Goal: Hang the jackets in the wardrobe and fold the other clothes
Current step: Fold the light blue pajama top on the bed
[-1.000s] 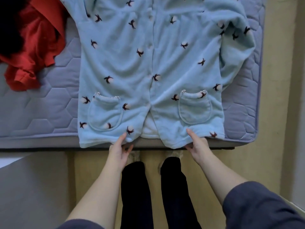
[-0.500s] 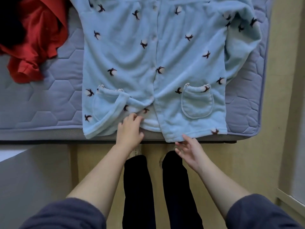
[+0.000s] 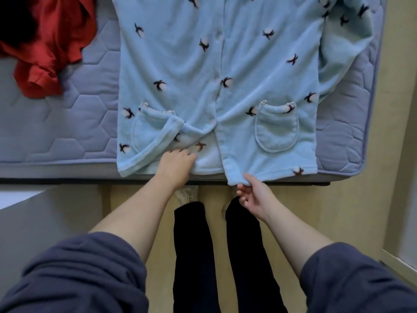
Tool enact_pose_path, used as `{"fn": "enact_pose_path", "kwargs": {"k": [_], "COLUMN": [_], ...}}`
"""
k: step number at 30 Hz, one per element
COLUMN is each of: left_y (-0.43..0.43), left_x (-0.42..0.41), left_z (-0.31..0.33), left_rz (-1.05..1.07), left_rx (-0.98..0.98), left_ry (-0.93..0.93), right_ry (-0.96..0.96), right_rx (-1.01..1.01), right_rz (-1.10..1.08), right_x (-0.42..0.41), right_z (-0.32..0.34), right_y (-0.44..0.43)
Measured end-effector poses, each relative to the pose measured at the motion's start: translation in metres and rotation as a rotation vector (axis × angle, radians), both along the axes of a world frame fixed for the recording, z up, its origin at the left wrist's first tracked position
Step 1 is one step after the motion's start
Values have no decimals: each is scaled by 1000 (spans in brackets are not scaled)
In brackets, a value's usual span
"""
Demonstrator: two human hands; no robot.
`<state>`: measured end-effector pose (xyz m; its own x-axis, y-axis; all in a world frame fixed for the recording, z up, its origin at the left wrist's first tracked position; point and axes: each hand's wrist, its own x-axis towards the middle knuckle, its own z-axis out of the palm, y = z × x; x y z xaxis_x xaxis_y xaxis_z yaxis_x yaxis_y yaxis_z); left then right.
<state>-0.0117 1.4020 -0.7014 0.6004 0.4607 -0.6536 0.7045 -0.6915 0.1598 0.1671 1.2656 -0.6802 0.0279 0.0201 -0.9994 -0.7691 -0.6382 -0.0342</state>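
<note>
Jacket point(image 3: 225, 64): light-blue fleece with small dark bird-like motifs, laid front-up and flat on a bed mattress point(image 3: 67, 132) with a grey-lilac quilted hexagon cover. Its hem lies along the near edge of the mattress and slightly overhangs it. Its right side runs close to the right edge of the mattress, where 1 sleeve point(image 3: 343, 53) is folded inward over the quilting. The front opening runs straight up the middle, away from the near edge. 2 patch pockets sit above the hem: left pocket point(image 3: 149, 129) and right pocket point(image 3: 277, 132).

Left front panel: its lower inner corner is turned back diagonally across the left pocket, exposing a paler inner layer.

Left grip point(image 3: 174, 166): a bare hand, back upward, resting on that exposed layer at the near edge. The fingers are bent with their tips on the fabric. Whether they have hold of any cloth cannot be seen.

Right grip point(image 3: 253, 196): a bare hand just off the near edge, closed in a pinch. Thumb above and fingers below hold the lower inner corner of the right front panel.

Red garment point(image 3: 52, 53): crumpled on the mattress, left of the jacket and set back from the near edge, not touching it.

The person stands at the near edge in black trousers point(image 3: 194, 256), with dark blue-grey sleeves point(image 3: 79, 274) pushed up the forearms.
</note>
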Motion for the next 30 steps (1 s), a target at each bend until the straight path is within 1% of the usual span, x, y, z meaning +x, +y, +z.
{"fn": "enact_pose_path", "kwargs": {"k": [2, 3, 5, 6, 7, 8, 9, 10, 11, 12, 13, 14, 15, 17, 19, 20, 22, 23, 24, 25, 26, 27, 28, 29, 30], "left_y": [7, 8, 2, -4, -13, -21, -28, -32, -32, -32, -31, -29, -29, -31, -36, -38, -37, -35, -32, -30, -27, -23, -18, -13, -6], "left_x": [1, -1, -11, -17, -24, -30, -34, -35, -34, -34, -33, -32, -32, -32, -35, -35, -33, -30, -28, -28, -27, -25, -22, -17, -12], "left_z": [3, 3, 3, 1, -1, -3, -5, -4, -2, -1, -4, -6, -9, -14, -16, -15, -7, -1, 5, 8, 11, 17, 25, 28, 27], "left_rz": [85, 127, 216, 290, 408, 601, 888, 1246, 1596, 1875, 2079, 2217, 2288, 2292, 2261, 2230, 2145, 2065, 1929, 1731, 1497, 1285, 1117, 995, 917], "left_rx": [-140, -197, -234, -256, -308, -395, -506, -625, -712, -732, -703, -662, -615, -509, -419, -421, -528, -578, -553, -420, -219, -19, 138, 250, 321], "left_ry": [36, 65, 111, 136, 165, 176, 147, 77, -32, -147, -235, -290, -311, -257, -146, -91, -1, 38, 67, 67, 32, -58, -163, -222, -206], "right_ry": [16, -7, -101, -142, -164, -173, -178, -180, -188, -211, -250, -301, -352, -449, -512, -516, -458, -423, -404, -407, -420, -427, -413, -372, -300], "right_rx": [77, 105, 100, 95, 100, 111, 124, 137, 140, 124, 90, 47, 6, -52, -115, -142, -150, -134, -116, -105, -102, -103, -98, -77, -35], "right_rz": [10, 61, 167, 152, 90, 15, -52, -100, -127, -137, -142, -156, -186, -206, -91, -33, 29, 40, 42, 35, 22, 9, 5, 16, 47], "right_x": [-1, -1, -2, -3, -3, -3, -3, -3, -4, -6, -7, -9, -11, -13, -18, -21, -26, -27, -27, -26, -24, -22, -20, -19, -18], "right_z": [3, 2, -4, -7, -12, -16, -20, -23, -25, -28, -31, -34, -35, -39, -39, -38, -34, -31, -28, -24, -21, -18, -16, -12, -10], "right_y": [-4, -5, -4, -2, 0, 3, 6, 9, 11, 13, 14, 14, 14, 11, 5, 2, -2, -2, -1, 1, 3, 4, 4, 4, 3]}}
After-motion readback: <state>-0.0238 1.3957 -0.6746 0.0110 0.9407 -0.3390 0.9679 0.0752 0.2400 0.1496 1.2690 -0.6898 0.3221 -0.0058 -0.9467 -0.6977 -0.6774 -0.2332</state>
